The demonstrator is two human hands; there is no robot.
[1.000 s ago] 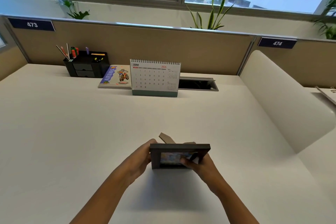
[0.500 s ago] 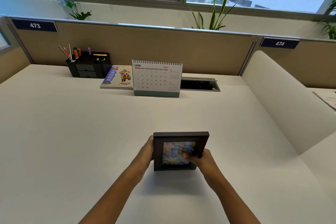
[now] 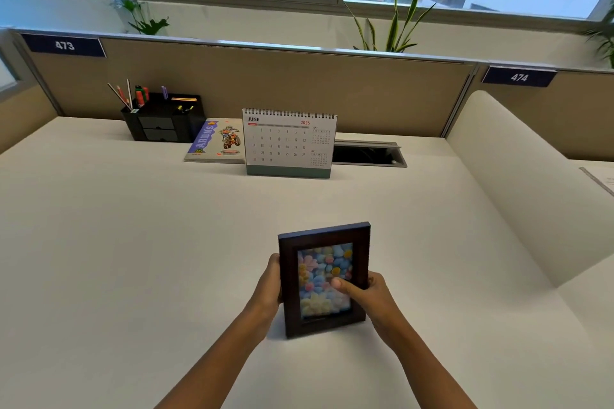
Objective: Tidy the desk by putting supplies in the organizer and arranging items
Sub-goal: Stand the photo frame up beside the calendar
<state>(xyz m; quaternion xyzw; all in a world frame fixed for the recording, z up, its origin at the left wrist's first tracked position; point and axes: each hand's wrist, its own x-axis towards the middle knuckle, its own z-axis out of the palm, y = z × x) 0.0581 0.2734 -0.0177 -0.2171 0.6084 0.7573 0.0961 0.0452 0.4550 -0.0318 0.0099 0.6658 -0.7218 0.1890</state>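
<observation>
A dark wooden photo frame (image 3: 324, 236) with a pastel flower picture stands upright in portrait, near the front middle of the white desk (image 3: 133, 242). My left hand (image 3: 269, 285) grips its left edge. My right hand (image 3: 368, 295) grips its right edge, with the thumb lying across the glass. At the back left stands a black desk organizer (image 3: 166, 123) with pens and pencils in it. A notebook (image 3: 216, 141) with a motorbike cover lies beside it, and a June desk calendar (image 3: 289, 143) stands to its right.
An open cable slot (image 3: 365, 154) lies in the desk behind the calendar. A tan partition (image 3: 299, 86) closes the back, and a white curved divider (image 3: 518, 176) closes the right side. Plants stand on the sill behind.
The frame was tipped up from lying low in landscape, then turned to stand in portrait facing me. Both hands kept hold of it throughout.
</observation>
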